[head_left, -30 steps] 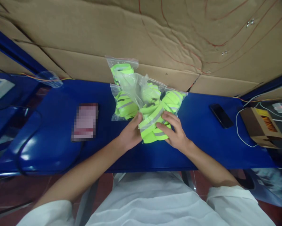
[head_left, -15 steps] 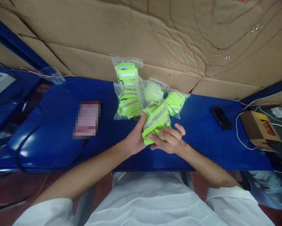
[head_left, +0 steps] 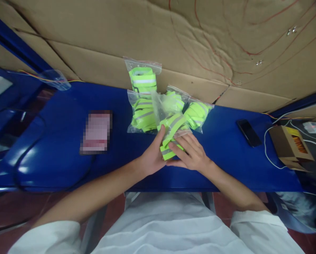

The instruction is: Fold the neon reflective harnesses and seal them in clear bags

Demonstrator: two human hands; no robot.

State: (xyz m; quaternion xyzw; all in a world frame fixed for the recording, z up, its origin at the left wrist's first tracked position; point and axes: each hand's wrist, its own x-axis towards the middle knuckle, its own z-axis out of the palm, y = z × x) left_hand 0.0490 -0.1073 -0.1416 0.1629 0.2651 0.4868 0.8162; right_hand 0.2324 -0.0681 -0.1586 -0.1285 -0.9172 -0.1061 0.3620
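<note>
Between my hands is a folded neon-green reflective strap with grey stripes, partly inside a clear plastic bag. My left hand grips its left side, thumb up along the edge. On the right, my right hand has its fingers laid over the lower folds and the bag's edge. The fingertips of the left hand are hidden behind the strap. Just beyond lie several bagged neon-green straps: one bag leans at the cardboard, another sits left, and a third sits right.
The blue table carries a blurred-out pink and red item at left and a black phone at right. An open cardboard box with white cables stands far right. A cardboard wall rises behind, near a clear plastic cup.
My right hand's fingers, raised and spread before, have come down over the strap and bag edge. The strap's lower folds have shifted inward. My left hand keeps its hold.
</note>
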